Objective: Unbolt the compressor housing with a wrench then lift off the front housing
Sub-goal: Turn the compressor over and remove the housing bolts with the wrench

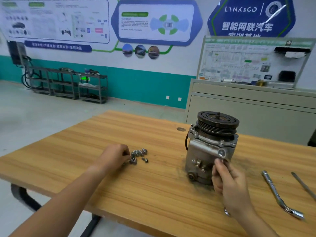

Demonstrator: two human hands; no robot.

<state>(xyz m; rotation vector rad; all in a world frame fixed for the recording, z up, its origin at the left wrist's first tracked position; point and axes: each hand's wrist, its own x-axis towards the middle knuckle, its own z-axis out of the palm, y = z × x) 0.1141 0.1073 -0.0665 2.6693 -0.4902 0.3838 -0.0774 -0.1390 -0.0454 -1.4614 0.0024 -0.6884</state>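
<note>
Item 1. Worktop (153, 194): wood-grain top on dark legs, with a smear of dark grime around the compressor's base.

Item 2. Wrench (280, 194): chrome, socket end nearest the viewer. It lies untouched on the worktop at the near right. A slim grey rod (304, 185) lies just beside it at the frame edge.

Item 3. Right hand (227, 182): fingers curled against the compressor's near lower side, thumb raised toward a round boss on the casing, gripping the body.

Item 4. Left hand (114, 156): fingers bent narrow, tips at the edge of the bolts. Whether one is pinched between them cannot be told.

Item 5. Bolts (138, 155): a small loose cluster of silver flanged bolts left of centre on the worktop, well apart from the compressor.

Item 6. Compressor (208, 151): grey metal body standing upright right of centre on the worktop, with the black grooved pulley (218, 123) uppermost. The front housing is still seated under the pulley.

Item 7. Cabinet (248, 113): pale grey, behind the worktop, carrying a framed display board (248, 62).

Item 8. Shelf rack (68, 82): dark metal, on the floor at the far left against the teal-banded wall.
</note>
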